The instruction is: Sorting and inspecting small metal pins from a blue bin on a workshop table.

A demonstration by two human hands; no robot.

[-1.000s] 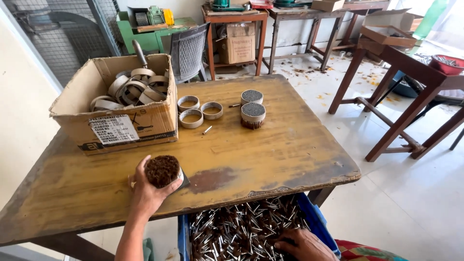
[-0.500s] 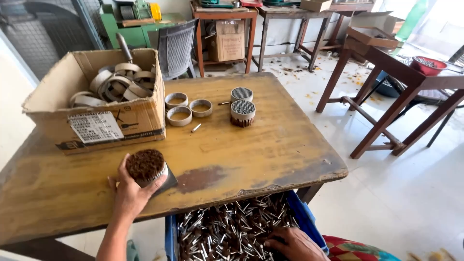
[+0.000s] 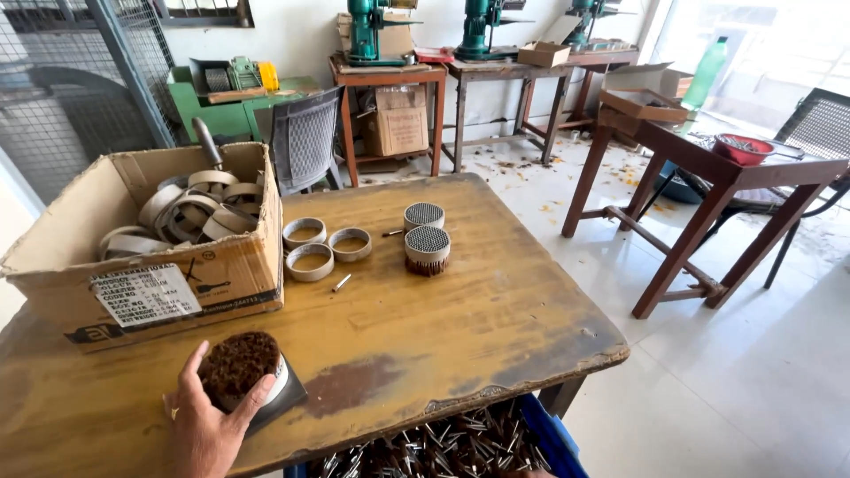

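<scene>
At six o'clock, just under the table's near edge, a blue bin (image 3: 553,434) holds a heap of small metal pins (image 3: 443,447). The right hand is out of sight in this view, so its grip cannot be told.

At about seven o'clock the left hand (image 3: 208,425) is closed round a round bundle (image 3: 239,367), brown and rough on top with a pale band about its side. The bundle stands tilted on a dark flat piece (image 3: 282,403) that lies on the worn wooden table (image 3: 496,310), close to the near edge.

Farther in, near the table's middle, a single loose pin (image 3: 341,283) lies beside three empty metal rings (image 3: 310,262) grouped close together. At about one o'clock from the rings stand two filled bundles (image 3: 427,248), their tops showing a grid of pin ends.

At ten o'clock an open cardboard box (image 3: 168,283) sits on the table, full of more rings.

Beyond the table, at twelve o'clock, stand a grey plastic chair (image 3: 305,142), wooden benches (image 3: 390,80) with green machines (image 3: 365,31), and at two o'clock a dark table (image 3: 708,168) with a red bowl (image 3: 742,149).
</scene>
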